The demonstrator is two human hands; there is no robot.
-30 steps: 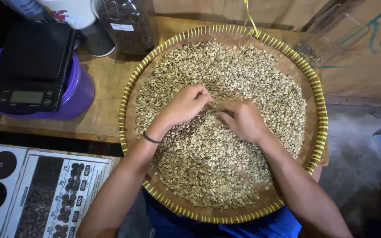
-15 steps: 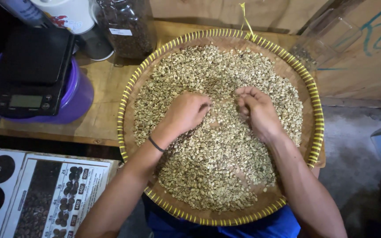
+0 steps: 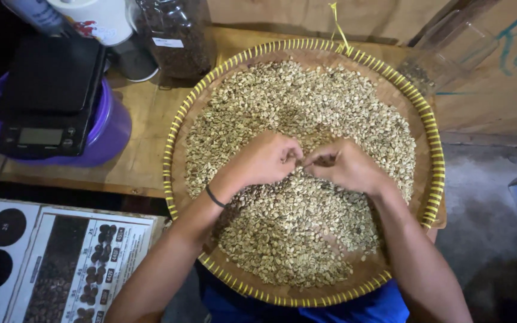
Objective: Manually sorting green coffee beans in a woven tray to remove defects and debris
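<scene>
Both hands, left point(image 3: 265, 159) and right point(image 3: 347, 166), have fingers curled narrow, picking among beans point(image 3: 306, 113); most of the tray point(image 3: 429, 137) remains unsorted.

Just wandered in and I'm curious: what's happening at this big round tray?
A person is working through pale green beans spread over a round woven tray edged in yellow. The left hand and right hand meet near the tray's middle, fingers curled down into the beans, almost touching each other. Whether either holds a bean is hidden. Beside the tray, a black scale sits on a purple tub, with a jar of dark beans behind.
</scene>
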